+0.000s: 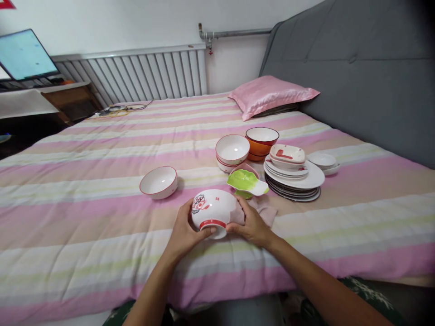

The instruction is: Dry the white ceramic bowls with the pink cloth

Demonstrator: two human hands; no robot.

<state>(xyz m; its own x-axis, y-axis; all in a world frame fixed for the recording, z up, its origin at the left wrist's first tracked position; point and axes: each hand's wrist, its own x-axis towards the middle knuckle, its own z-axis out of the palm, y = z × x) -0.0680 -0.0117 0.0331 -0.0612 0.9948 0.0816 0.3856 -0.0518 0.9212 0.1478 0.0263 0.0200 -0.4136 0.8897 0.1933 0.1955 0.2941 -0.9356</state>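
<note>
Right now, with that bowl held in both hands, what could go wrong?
The white bowl is tipped on its side, gripped between the left hand and the right hand, which presses a cloth to it; it might slip. The green dish behind perches on another dish; a nudge could topple it. The plate stack sits on a soft quilt and may tilt.

Bowl (213, 212): white w/ red band, red print. Quilt (84, 213): pink/cream/green stripes. Dish (245, 181): lime green. Pillow (272, 94): pink.
</note>
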